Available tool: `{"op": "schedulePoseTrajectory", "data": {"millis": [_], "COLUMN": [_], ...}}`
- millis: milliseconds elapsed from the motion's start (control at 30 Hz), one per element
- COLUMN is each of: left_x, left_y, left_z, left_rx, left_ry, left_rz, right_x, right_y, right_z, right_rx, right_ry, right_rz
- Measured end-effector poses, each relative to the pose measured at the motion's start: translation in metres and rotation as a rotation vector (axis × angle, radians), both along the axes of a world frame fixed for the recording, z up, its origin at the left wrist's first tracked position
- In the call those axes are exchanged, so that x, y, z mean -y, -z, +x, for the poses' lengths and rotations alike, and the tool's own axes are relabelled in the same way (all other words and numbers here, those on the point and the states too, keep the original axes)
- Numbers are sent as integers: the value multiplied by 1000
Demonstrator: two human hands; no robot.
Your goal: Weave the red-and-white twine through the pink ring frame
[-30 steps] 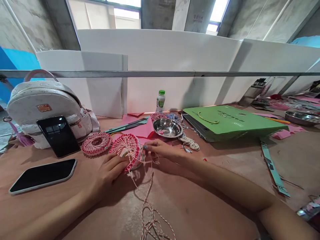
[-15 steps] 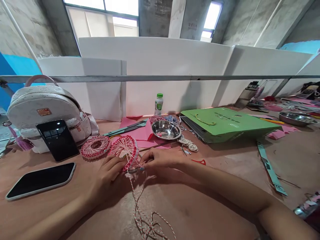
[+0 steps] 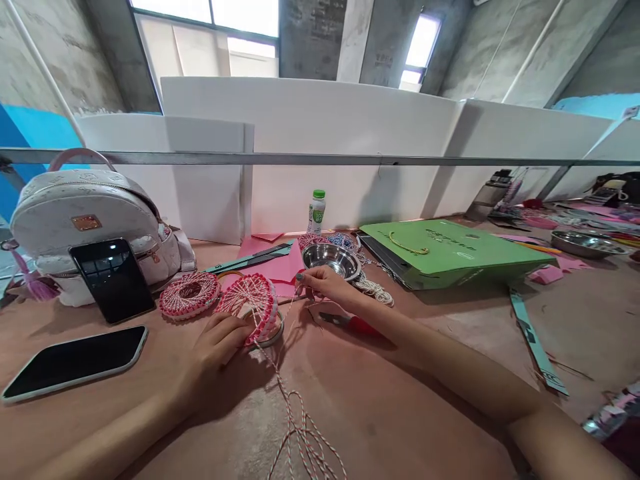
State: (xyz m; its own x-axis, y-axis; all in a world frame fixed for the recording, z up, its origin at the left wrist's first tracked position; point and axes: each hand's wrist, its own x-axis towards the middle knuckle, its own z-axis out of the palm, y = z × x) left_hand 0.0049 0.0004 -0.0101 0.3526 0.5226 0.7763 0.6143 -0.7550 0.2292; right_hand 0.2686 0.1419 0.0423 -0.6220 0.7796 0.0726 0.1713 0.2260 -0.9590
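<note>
My left hand grips a ring wound with red-and-white twine, holding it tilted on edge on the table. My right hand is raised behind the ring, its fingers pinched on the twine strand near the ring's far side. Loose red-and-white twine trails from the ring toward the table's near edge in a tangle. A second wound ring lies flat just left of the held one. Red-handled scissors lie under my right wrist.
A steel bowl on pink paper, a small bottle, a green paper bag, a white backpack with a phone leaning on it, and another phone lying flat surround the work.
My right hand has lifted from the table beside the ring and moved back toward the steel bowl, pulling the twine taut. The scissors beneath it now show. My left hand stays put.
</note>
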Motion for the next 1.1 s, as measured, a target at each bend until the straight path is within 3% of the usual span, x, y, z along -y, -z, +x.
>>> {"op": "schedulePoseTrajectory", "data": {"millis": [200,333,433,533,667,833,900,1000,1100], "left_x": [0,1,1,0,1,2,2,2,4], "left_y": [3,-1,-4,-5,-5,-6,-6,-6,-3], "left_z": [-2,0,2,3,4,5,5,2,-3], "left_rx": [-41,-68,-77,-88,-101,-90,-79,-93,-159], "left_ry": [13,27,27,3,1,2,9,60,164], "left_rz": [-1,35,90,104,122,101,119,121,106], "right_x": [2,14,33,54,67,50,38,19,8], "right_y": [2,9,12,13,14,9,6,3,2], "right_z": [-2,-12,-21,-28,-33,-32,-28,-16,-9], "right_rx": [-3,32,72,130,120,16,-67,-250,-359], "right_ry": [-36,-186,-340,-381,-305,-194,-57,255,394], "right_rz": [92,106,47,-50,-80,-73,-114,-206,-235]}}
